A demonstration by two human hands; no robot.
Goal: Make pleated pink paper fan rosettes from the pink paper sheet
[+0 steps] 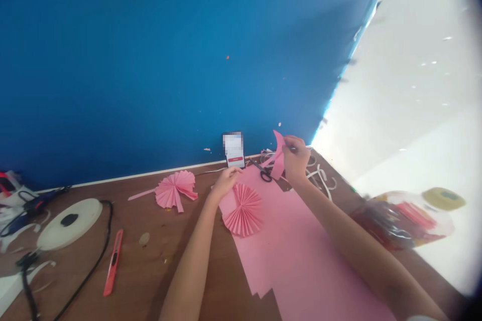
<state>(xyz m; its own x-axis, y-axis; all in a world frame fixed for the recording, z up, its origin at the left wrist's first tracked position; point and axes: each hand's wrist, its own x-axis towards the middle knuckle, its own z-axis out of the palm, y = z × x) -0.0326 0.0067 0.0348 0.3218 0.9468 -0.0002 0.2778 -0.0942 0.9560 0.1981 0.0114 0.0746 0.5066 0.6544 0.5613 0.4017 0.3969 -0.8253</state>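
My right hand (296, 156) is closed on a piece of pink paper (278, 163), lifted above the table near the wall. Just left of it, black-handled scissors (265, 174) lie on the far end of a large pink paper sheet (297, 241). My left hand (227, 181) rests at the sheet's far left edge, fingers stretched out, holding nothing that I can see. In front of that hand a round pleated pink paper fan (243, 210) lies partly on the sheet. Another pleated pink fan (175, 190), with a strip sticking out, lies further left.
A phone (235, 150) leans against the blue wall (150, 60). On the brown table (135, 271) lie a red box cutter (113, 263), a white disc (70, 223) and a black cable (101, 256). Pale strips (322, 178) and a container with a yellow lid (443, 198) stand right.
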